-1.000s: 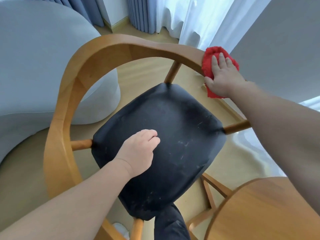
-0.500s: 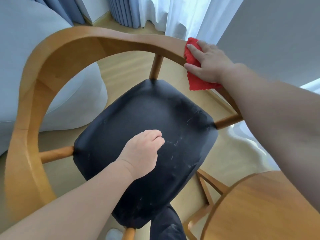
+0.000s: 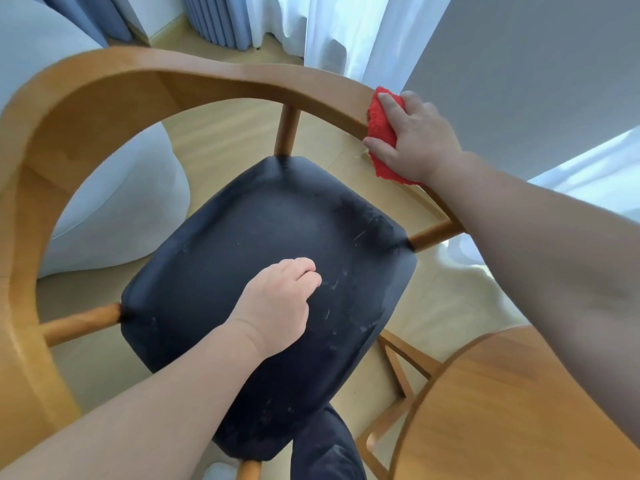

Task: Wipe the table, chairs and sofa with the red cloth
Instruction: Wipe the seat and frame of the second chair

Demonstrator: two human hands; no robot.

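Note:
The red cloth is wrapped over the right end of the wooden chair's curved back rail. My right hand grips the cloth and rail, fingers over the top and thumb on the inner side. My left hand rests on the chair's black padded seat with its fingers curled under, holding nothing. The seat shows pale scuffs and dust marks. A round wooden table sits at the lower right. The pale grey sofa stands beyond the chair on the left.
White sheer curtains and blue drapes hang at the back, with a grey wall on the right. The floor is light wood. My leg in dark trousers is against the seat's front edge.
My right hand went from lying flat on the cloth to wrapping it round the rail and slid a little along it. My left hand stayed on the seat.

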